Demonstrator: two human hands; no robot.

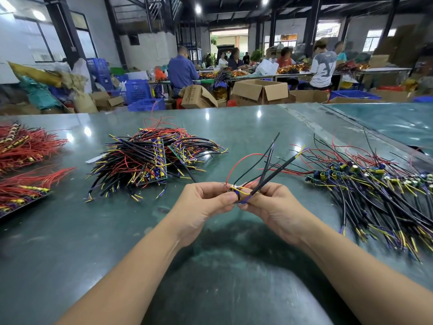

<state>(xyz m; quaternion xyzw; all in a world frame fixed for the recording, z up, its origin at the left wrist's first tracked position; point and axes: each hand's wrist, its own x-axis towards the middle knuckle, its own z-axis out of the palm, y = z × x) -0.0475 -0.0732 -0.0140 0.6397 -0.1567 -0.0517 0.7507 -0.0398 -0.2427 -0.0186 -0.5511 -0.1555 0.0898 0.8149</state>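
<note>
Pinching a small wired circuit piece (pixel 236 193) between them, the left hand (pixel 206 205) and the right hand (pixel 271 207) meet above the green table (pixel 70 242), fingertips curled in on the little board from either side. From that piece, black leads, a red loop and yellow and purple strands fan upward and to the right, clear of the tabletop. Beyond the hands, near the middle of the table, lies a heap of wired boards (pixel 150 160), black, red, yellow and purple strands tangled over green strips. To the right spreads a loose row of single wired pieces (pixel 365 184), their leads trailing toward the near edge. At the far left lie bundles of red wires (pixel 25 146). Past the table's far edge stand cardboard boxes (pixel 260 91) and blue crates (pixel 138 90), with people seated at another bench (pixel 257 76).
</note>
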